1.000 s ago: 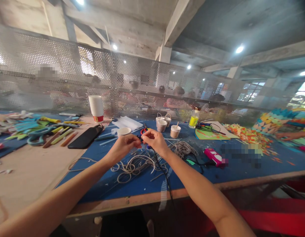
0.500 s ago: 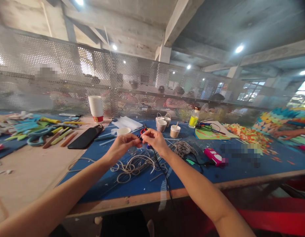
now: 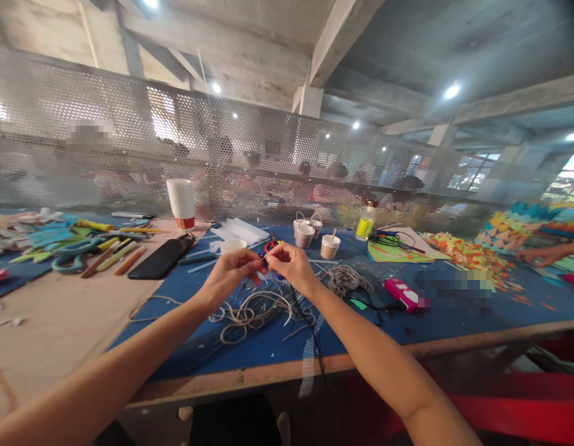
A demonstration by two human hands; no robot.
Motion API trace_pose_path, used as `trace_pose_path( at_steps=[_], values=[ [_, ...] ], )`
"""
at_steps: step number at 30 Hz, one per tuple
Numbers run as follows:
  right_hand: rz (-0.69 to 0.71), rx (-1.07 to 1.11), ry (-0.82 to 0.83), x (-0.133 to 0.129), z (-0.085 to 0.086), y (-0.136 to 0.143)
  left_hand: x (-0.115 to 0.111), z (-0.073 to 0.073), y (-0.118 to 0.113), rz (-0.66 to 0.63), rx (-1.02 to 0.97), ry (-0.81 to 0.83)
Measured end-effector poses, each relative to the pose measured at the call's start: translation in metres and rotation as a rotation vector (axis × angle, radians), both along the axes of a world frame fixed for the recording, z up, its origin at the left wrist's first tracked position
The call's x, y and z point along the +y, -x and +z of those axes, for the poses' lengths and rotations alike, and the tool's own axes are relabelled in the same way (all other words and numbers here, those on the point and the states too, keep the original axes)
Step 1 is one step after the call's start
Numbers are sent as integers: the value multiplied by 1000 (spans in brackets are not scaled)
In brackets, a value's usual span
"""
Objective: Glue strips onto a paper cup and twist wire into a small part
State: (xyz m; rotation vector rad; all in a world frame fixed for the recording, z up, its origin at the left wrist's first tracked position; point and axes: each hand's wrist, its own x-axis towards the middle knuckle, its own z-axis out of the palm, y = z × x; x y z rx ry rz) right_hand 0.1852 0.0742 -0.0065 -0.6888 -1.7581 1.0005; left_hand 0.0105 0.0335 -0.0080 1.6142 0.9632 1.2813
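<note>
My left hand [image 3: 231, 272] and my right hand [image 3: 289, 265] meet over the middle of the blue table mat [image 3: 194, 350], fingertips pinched close together. Between them is a small dark thing, too small to name. A black cable [image 3: 300, 316] hangs below my right hand and runs over the table's front edge. Under the hands lie loops of grey cord [image 3: 243, 319] and thin wires. Just behind the fingers are orange-handled pliers [image 3: 271, 244] and a white paper cup [image 3: 234, 245]. A coil of grey cord [image 3: 346, 280] lies to the right.
A phone [image 3: 160, 259], clay tools and blue scissors [image 3: 68, 257] lie left, near stacked cups [image 3: 181, 201]. Small cups [image 3: 330, 246], a yellow-labelled bottle [image 3: 365, 223] and a pink device [image 3: 403, 295] are right. Another person's hand [image 3: 540, 254] is at far right, by orange scraps [image 3: 477, 257].
My hands stay almost in place, with only slight finger movement. The other person's hand at far right has shifted a little.
</note>
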Motion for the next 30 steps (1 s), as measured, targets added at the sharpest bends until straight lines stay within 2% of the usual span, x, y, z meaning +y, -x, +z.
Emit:
trace_pose_path(
  at_steps=[7, 10, 15, 18, 24, 30],
  values=[
    [31, -6, -54, 2, -3, -1, 0, 1, 4, -168, -73, 196],
    [22, -17, -73, 3, -5, -1, 1, 1, 3, -171, -57, 226],
    [-19, -52, -98, 4, -6, -1, -2, 3, -3, 76, 70, 21],
    [-30, -69, -88, 4, -6, 0, -4, 3, -4, 146, 143, -69],
    [-25, -65, -62, 4, -6, 0, -2, 2, -1, 102, 194, -97],
    [24, -21, 14, 3, -2, -1, 1, 1, 2, -49, 143, -40]
  ],
)
